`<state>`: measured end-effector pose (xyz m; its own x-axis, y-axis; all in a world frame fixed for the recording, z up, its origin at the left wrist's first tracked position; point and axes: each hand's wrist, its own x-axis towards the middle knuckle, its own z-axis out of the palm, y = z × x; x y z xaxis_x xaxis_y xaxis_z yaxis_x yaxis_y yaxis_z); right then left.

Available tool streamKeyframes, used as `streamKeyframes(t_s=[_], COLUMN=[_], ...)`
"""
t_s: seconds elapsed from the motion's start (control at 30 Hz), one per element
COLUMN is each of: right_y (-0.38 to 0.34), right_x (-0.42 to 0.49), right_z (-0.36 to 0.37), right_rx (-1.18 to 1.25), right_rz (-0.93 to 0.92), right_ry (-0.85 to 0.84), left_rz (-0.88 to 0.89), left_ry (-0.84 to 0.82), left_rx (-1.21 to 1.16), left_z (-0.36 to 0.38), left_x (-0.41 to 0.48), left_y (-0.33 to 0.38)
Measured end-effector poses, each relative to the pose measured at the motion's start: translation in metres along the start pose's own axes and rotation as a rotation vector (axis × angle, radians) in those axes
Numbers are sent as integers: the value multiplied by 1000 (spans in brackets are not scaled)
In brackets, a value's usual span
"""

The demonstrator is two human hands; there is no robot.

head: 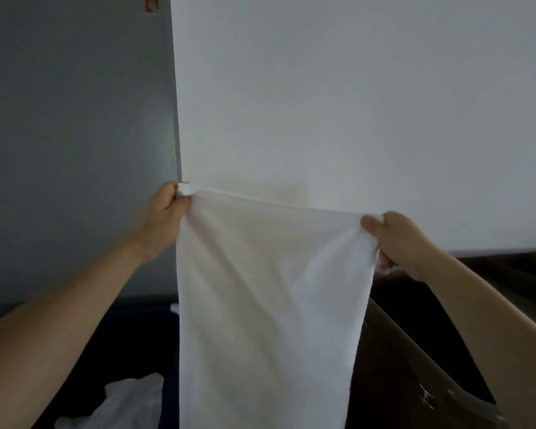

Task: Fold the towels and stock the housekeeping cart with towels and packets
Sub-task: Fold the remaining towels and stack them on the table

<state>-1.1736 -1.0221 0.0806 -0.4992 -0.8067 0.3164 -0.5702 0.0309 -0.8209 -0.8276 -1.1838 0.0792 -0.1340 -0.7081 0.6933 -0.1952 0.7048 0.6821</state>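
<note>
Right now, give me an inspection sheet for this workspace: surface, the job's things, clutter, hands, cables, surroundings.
Surface: dark blue surface low in view, partly hidden behind the towel.
Job's things: white towel hangs unfolded, its top edge stretched between the hands; no cart or packets seen.
Clutter: crumpled white material lies at the lower left; cannot tell if it is a towel or a bag.
Grippers: left hand grips the towel's top left corner; right hand grips the top right corner.
Cables: nothing seen.
Surroundings: white wall ahead, grey panel to the left, brown furniture to the right.
</note>
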Motion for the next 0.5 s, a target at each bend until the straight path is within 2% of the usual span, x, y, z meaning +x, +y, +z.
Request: streamKeyframes(t_s=[0.03,0.1,0.2,0.23,0.3,0.37,0.43,0.5], right_y=[3,1,-12,-15,-12,-4,0,-4], right_x=[-3,-4,7,8,4,-2,1,6], right_z=[-1,-2,-8,-10,-9,-9,-13,-15], right_rx=[66,245,550,627,646,527,468,535], right_rz=[78,147,7,-68,-149,-125,-138,-192], right_ry=[-50,-39,99,83,-59,-140,-18,140], left_rz=[7,19,54,76,128,150,127,98], left_ry=[-34,-59,18,61,106,51,-35,-38], left_rx=[11,18,43,61,111,143,135,103], left_z=[0,1,-2,-5,-13,-17,-15,-9], left_x=[-5,-9,2,8,16,15,7,3], left_y=[-5,-12,-7,-5,-6,-16,-26,-28])
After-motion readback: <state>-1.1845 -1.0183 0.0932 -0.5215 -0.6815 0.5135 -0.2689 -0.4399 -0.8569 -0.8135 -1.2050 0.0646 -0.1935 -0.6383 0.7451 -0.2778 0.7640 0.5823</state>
